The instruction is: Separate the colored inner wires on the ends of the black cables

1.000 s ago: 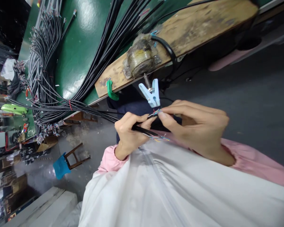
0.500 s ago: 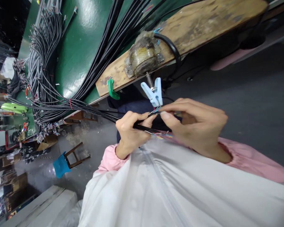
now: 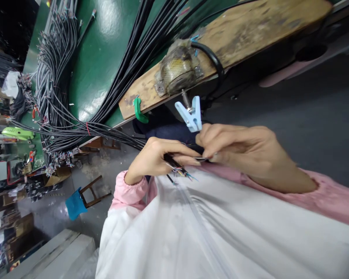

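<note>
My left hand (image 3: 157,157) is closed around several black cables (image 3: 169,159). Their stripped ends, with thin coloured wires (image 3: 186,174), stick out below its fingers toward my white apron. My right hand (image 3: 238,149) pinches the end of one cable (image 3: 203,158) that also runs between the fingertips of my left hand; its very tip is hidden. Just above my right fingertips, a light blue clothespin-like clip (image 3: 192,114) sits on the metal shaft of a small motor (image 3: 178,71). Whether my right fingers touch the clip, I cannot tell.
The motor is fixed to a wooden board (image 3: 250,35) along the edge of the green table (image 3: 104,46). A green clamp-like piece (image 3: 139,110) hangs on the board. Bundles of cables (image 3: 55,77) lie on the left. A blue stool (image 3: 75,203) stands on the floor.
My right hand has moved a little down and right, pulling from the clip's tip to a cable end. My left hand has turned, and the coloured wire ends have shifted left and down.
</note>
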A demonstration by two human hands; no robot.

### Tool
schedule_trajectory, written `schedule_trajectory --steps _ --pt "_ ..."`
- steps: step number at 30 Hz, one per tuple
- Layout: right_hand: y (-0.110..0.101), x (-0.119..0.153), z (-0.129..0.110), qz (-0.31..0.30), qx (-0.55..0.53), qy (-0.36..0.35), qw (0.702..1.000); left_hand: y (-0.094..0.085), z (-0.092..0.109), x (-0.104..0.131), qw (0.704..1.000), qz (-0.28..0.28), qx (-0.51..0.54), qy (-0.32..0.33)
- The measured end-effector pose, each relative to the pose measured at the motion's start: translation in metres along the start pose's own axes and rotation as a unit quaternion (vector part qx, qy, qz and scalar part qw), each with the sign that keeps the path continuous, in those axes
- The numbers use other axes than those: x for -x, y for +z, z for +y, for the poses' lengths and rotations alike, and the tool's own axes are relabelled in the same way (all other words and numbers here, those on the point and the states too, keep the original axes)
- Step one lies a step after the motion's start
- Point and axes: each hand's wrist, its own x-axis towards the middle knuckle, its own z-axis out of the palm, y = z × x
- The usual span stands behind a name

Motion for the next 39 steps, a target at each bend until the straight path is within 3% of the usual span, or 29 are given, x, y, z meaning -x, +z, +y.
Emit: schedule_trajectory --steps 2,5,7,9,11,12,14,16,19,21,28,34,39 --pt "0.002 -0.001 -0.002 -0.02 -0.024 0.011 0.999 -0.007 0.002 -0.004 0.998 -0.031 0.001 0.053" --pt "0.004 0.001 -0.005 -0.034 -0.047 0.046 0.997 -0.005 0.008 -0.005 0.988 -0.005 -0.045 0.149" --pt "0.003 0.003 -0.009 -0.024 -0.046 0.059 0.997 0.005 0.013 -0.002 0.968 0.067 -0.138 0.2" --pt "0.002 0.005 -0.011 0.004 -0.027 0.073 0.997 0.022 0.018 0.002 0.915 0.189 -0.262 0.242" --pt "0.004 0.006 -0.01 0.041 -0.011 0.096 0.995 0.041 0.02 0.002 0.857 0.309 -0.334 0.242" --pt "0.006 0.006 -0.009 0.061 -0.011 0.113 0.992 0.05 0.02 0.002 0.846 0.353 -0.335 0.219" --pt "0.014 0.006 -0.005 0.099 -0.046 0.159 0.981 0.064 0.017 0.0 0.845 0.428 -0.282 0.154" --pt "0.023 0.004 0.0 0.119 -0.125 0.219 0.96 0.07 0.013 0.0 0.859 0.459 -0.206 0.101" --pt "0.035 0.002 0.007 0.116 -0.223 0.28 0.927 0.067 0.008 0.003 0.882 0.453 -0.108 0.07" --pt "0.039 0.003 0.01 0.111 -0.233 0.286 0.923 0.063 0.006 0.006 0.892 0.442 -0.069 0.068" --pt "0.033 0.009 0.008 0.112 -0.111 0.205 0.966 0.054 0.005 0.006 0.908 0.4 -0.081 0.095" --pt "0.012 0.005 -0.005 0.079 0.093 0.084 0.989 0.047 0.003 0.009 0.938 0.331 -0.069 0.07" --pt "0.014 0.001 -0.005 0.038 0.039 0.14 0.989 0.041 -0.002 0.016 0.965 0.23 -0.09 0.086"
